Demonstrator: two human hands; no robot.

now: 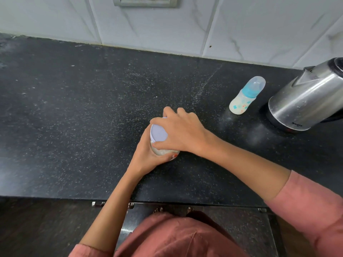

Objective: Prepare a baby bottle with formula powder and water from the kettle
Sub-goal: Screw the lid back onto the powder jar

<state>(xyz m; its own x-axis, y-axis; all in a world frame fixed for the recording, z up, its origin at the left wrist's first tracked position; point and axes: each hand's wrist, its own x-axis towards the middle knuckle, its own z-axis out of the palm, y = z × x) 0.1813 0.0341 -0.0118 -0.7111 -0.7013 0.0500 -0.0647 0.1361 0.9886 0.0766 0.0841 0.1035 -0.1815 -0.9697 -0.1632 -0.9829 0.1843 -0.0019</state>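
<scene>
Formula jar [163, 152] on black speckled counter [74, 117]; left hand [146, 156] wraps body, right hand [182, 135] clasps lid [158, 133]; tiled wall [222, 25] behind

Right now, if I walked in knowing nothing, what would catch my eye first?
First, the two hands in the middle of the black counter: the left hand wraps a clear jar of pale powder, and the right hand covers its white lid. Off to the right stands a baby bottle with a blue collar and clear cap, and beside it, at the frame's edge, a shiny steel kettle.
</scene>
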